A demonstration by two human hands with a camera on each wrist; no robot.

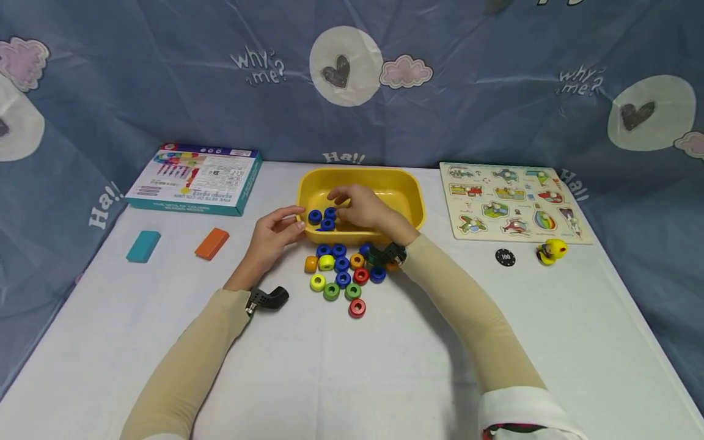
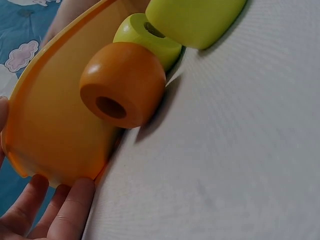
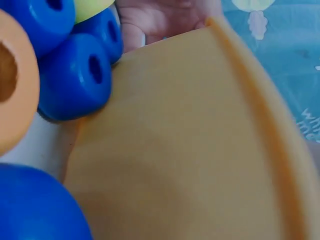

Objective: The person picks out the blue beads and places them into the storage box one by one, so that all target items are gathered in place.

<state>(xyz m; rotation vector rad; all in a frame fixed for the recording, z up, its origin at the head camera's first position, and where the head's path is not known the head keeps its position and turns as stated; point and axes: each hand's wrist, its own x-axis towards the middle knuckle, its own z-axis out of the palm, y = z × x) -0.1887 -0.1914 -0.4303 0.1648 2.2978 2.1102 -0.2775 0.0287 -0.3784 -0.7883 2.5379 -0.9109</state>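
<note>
A yellow tub (image 1: 404, 177) sits at the back middle of the table, with several blue beads (image 1: 315, 217) in its front left corner. My left hand (image 1: 269, 235) holds the tub's left end; in the left wrist view its fingers (image 2: 75, 207) lie against the outer wall. Inside the tub, close beside the blue beads, is my right hand (image 1: 363, 208), its fingers bent loosely and a gap showing between finger and thumb. Just in front of the tub lie loose beads in several colours, among them an orange bead (image 2: 122, 82) and a red bead (image 1: 357, 308).
At the back left lies a boxed bead set (image 1: 192, 180), with a teal block (image 1: 143, 246) and an orange block (image 1: 211, 244) before it. To the right are a wooden puzzle board (image 1: 511, 201), a black round chip (image 1: 505, 257) and a yellow duck figure (image 1: 551, 250).
</note>
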